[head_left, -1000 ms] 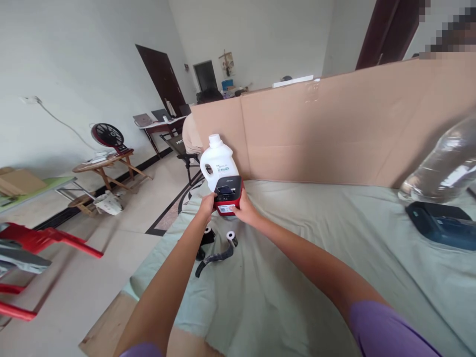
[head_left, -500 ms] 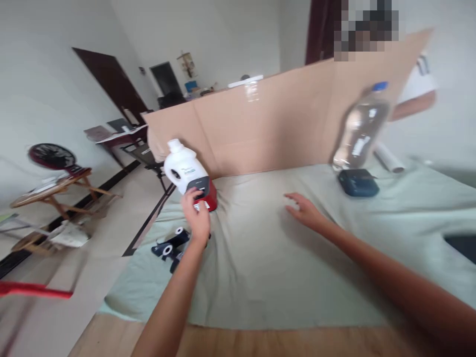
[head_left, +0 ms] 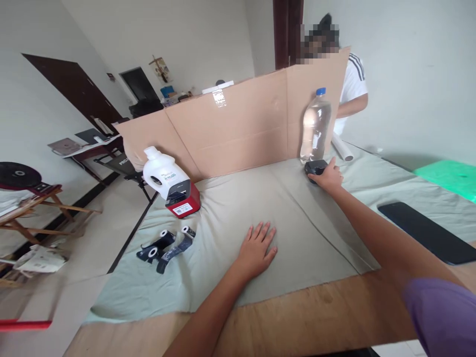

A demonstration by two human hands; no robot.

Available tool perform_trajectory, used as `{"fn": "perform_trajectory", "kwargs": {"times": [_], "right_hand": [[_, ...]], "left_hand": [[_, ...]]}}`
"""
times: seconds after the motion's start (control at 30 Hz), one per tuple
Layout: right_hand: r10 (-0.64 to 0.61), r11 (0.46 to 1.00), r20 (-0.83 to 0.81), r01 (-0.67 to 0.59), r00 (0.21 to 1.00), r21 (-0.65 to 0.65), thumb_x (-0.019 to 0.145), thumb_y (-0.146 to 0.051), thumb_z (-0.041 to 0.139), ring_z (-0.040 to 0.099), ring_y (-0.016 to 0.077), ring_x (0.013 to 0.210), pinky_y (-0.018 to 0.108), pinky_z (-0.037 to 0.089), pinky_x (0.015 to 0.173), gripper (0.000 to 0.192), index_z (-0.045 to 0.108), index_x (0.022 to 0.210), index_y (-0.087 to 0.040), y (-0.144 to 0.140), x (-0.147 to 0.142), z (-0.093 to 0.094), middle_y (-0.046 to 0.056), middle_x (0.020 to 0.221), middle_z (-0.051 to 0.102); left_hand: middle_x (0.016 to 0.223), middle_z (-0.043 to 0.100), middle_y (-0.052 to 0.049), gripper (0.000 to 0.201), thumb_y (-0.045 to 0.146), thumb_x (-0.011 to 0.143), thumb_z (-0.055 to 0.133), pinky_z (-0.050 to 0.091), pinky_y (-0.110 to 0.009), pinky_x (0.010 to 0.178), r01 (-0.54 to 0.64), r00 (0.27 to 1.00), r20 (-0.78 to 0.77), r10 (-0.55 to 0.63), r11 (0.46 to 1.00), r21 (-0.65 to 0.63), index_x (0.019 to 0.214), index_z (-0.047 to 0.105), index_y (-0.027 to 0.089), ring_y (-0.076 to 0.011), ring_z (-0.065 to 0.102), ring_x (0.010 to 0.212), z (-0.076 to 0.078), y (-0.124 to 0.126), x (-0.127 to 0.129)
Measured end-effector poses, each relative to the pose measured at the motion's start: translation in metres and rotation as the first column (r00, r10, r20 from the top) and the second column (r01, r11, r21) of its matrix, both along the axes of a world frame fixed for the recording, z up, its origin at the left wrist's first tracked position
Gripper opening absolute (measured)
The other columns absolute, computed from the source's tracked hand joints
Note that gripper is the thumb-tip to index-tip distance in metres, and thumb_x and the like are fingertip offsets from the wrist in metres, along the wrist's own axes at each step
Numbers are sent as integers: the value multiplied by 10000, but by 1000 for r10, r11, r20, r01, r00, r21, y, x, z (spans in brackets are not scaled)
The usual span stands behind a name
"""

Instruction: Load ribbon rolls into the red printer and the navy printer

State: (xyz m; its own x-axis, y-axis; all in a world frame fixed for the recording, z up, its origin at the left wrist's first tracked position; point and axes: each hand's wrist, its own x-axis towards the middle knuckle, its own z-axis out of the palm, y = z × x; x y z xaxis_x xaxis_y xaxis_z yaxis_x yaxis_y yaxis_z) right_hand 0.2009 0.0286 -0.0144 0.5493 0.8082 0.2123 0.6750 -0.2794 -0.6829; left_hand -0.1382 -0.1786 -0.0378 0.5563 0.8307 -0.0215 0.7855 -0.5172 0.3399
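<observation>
1. Dark, rounded, box-shaped device (head_left: 314, 166): we see it right of centre in the upper half of the frame, low on the pale green cloth (head_left: 238, 208) over the wooden worktop (head_left: 297, 317), just in front of the clear plastic bottle with a blue cap (head_left: 315, 124).
2. Our right hand (head_left: 329, 179) is the nearer, touching the device, which lies to the upper left of its palm. We judge its long axis to run across the frame, though our hand hides one end.
3. Our right thumb lies along its near side; we cannot tell whether the fingers pinch it.
4. Our left hand (head_left: 256, 250) rests palm down at lower centre, fingers spread, well apart from the device.
</observation>
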Motion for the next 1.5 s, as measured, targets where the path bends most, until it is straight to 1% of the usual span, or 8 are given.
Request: {"fn": "perform_trajectory", "kwargs": {"times": [0.23, 0.4, 0.63, 1.0, 1.17, 1.27, 1.37, 1.5], "right_hand": [[-16, 1000, 42, 16, 999, -10, 683, -395, 823, 518, 451, 1232, 518, 366, 969, 1188, 142, 1574, -1, -34, -36, 7, 397, 1327, 499], [107, 994, 121, -109, 987, 11, 666, -488, 790, 580, 398, 1133, 460, 415, 946, 1192, 161, 1579, -50, -82, -126, -2, 272, 1257, 573], [239, 970, 96, -242, 966, 25, 667, -494, 762, 559, 380, 1138, 459, 407, 972, 1199, 114, 1590, -86, -137, -238, -10, 213, 1209, 578], [210, 977, 177, -214, 962, 3, 722, -508, 734, 561, 405, 1118, 485, 409, 965, 1189, 76, 1598, -45, -160, -247, -17, 251, 1217, 554], [407, 909, 181, -417, 896, 22, 786, -594, 667, 569, 390, 1148, 442, 444, 936, 1207, -6, 1599, -8, -168, -212, -23, 256, 1239, 574], [540, 830, 272, -558, 796, -13, 794, -637, 646, 561, 402, 1167, 444, 444, 941, 1158, 111, 1593, 8, -168, -180, -31, 269, 1257, 586], [631, 750, 361, -659, 687, -55, 793, -657, 641, 559, 408, 1164, 457, 425, 957, 1111, 210, 1577, 3, -160, -163, -37, 281, 1269, 606], [671, 703, 422, -704, 609, -101, 770, -617, 685, 537, 420, 1187, 475, 397, 954, 1073, 254, 1582, -63, -150, -168, -38, 251, 1295, 629]], "left_hand": [[1667, 263, -55, 590, 446, 1027, 346, 162, -499, 1272, 166, 986, -9, -166, 984, 64, 1575, 336, 228, -263, 194, 1558, -7, -2, -1], [1629, 359, -54, 528, 397, 1036, 357, 223, -463, 1260, 361, 930, 25, -366, 924, 126, 1532, 411, 224, -239, 288, 1528, -9, -11, 3], [1421, 612, -102, 406, 340, 989, 494, 324, -428, 1215, 416, 899, 73, -433, 893, 174, 1336, 632, 181, -263, 495, 1385, 0, -20, 3], [1443, 597, -93, 439, 289, 975, 519, 367, -380, 1184, 440, 870, 136, -474, 870, 223, 1396, 587, 182, -253, 514, 1372, -3, -19, 1], [1155, 751, -59, 254, 282, 928, 583, 502, -323, 982, 466, 856, 110, -506, 845, 262, 1120, 735, 211, -223, 672, 1104, 6, -17, -5], [1025, 770, -52, 229, 263, 937, 549, 518, -313, 884, 330, 903, 146, -404, 870, 365, 1055, 739, 217, -196, 703, 958, 11, -11, -13], [966, 761, -48, 214, 265, 951, 530, 518, -311, 854, -1, 946, 295, -132, 911, 413, 1002, 735, 229, -187, 698, 912, 11, 3, -22], [1130, 725, -68, 285, 161, 913, 544, 502, -324, 946, -472, 800, 516, 306, 851, 229, 1147, 698, 214, -189, 676, 1022, 10, 35, -33]]}}
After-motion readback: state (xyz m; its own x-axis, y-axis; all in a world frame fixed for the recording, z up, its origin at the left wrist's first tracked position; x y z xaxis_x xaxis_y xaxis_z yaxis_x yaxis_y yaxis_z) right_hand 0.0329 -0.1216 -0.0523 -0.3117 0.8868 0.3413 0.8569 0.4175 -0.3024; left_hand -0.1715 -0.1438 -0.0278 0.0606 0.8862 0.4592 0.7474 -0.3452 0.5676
